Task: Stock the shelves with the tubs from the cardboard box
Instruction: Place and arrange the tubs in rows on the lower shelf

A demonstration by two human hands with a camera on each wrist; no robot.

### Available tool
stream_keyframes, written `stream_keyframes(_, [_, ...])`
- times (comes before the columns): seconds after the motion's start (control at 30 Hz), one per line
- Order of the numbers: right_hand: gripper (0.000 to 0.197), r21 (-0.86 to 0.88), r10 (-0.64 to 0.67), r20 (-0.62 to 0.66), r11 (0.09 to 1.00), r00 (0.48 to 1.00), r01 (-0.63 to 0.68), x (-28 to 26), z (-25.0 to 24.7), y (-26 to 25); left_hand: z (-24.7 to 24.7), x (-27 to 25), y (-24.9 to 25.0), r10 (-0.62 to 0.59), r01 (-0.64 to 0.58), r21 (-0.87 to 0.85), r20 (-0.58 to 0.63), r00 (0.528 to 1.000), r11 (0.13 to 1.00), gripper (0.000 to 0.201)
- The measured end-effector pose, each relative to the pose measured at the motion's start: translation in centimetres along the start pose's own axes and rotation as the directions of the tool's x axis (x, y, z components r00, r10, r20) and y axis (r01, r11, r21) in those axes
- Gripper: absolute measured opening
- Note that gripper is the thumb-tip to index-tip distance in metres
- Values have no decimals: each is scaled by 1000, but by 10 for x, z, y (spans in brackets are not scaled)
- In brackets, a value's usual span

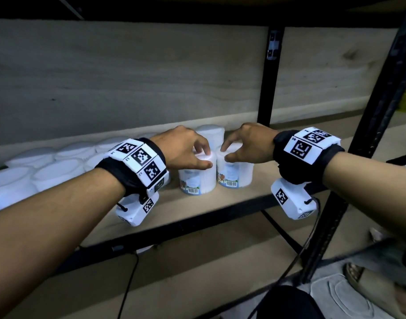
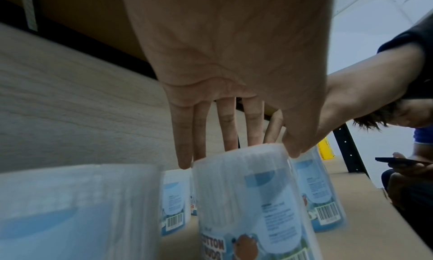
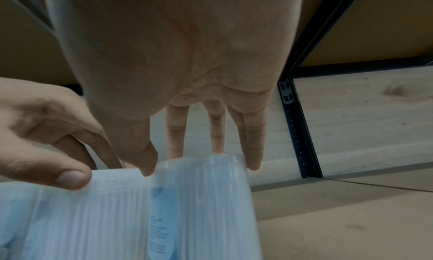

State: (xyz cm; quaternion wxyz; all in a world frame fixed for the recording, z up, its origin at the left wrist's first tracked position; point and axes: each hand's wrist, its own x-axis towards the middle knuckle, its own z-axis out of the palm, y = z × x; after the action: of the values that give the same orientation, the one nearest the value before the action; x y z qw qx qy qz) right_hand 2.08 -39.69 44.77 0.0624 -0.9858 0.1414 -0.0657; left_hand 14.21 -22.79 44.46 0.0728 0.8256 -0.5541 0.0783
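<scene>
Two white tubs with blue labels stand side by side on the wooden shelf [image 1: 255, 187]. My left hand [image 1: 203, 155] grips the left tub [image 1: 197, 178] from above, fingertips and thumb curled round its lid rim. My right hand [image 1: 229, 153] holds the right tub [image 1: 235, 173] the same way. In the left wrist view the left hand [image 2: 239, 149] spans the top of the left tub [image 2: 246, 190]. In the right wrist view the right hand [image 3: 201, 158] clasps the lid of the right tub [image 3: 206, 199], which touches the left tub [image 3: 93, 208]. The cardboard box is out of view.
Rows of several tubs [image 1: 48, 171] fill the shelf's left part, and one more tub [image 1: 210, 132] stands behind my hands. Black uprights rise at the back [image 1: 268, 77] and front right [image 1: 370, 134]. A lower shelf [image 1: 197, 261] lies below. Another person holds a phone [image 2: 398, 160] at the right.
</scene>
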Motion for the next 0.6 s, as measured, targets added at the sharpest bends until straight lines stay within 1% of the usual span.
stream_keyframes(0.2, [30, -32, -26, 5, 999, 1000, 26, -18, -2, 1, -2, -15, 13, 26, -26, 9, 5, 1000, 1000, 38])
stream_keyframes(0.33, [31, -46, -20, 14, 999, 1000, 21, -27, -5, -3, -5, -23, 21, 10, -10, 9, 24, 1000, 1000, 41])
stream_keyframes(0.5, [32, -57, -12, 25, 998, 1000, 14, -34, -8, -6, -6, -31, 30, -16, 16, 32, 18, 1000, 999, 43])
stream_keyframes(0.6, [39, -74, 3, 53, 997, 999, 1, -37, -12, -9, -9, -33, 34, -34, 31, 58, 47, 998, 998, 48])
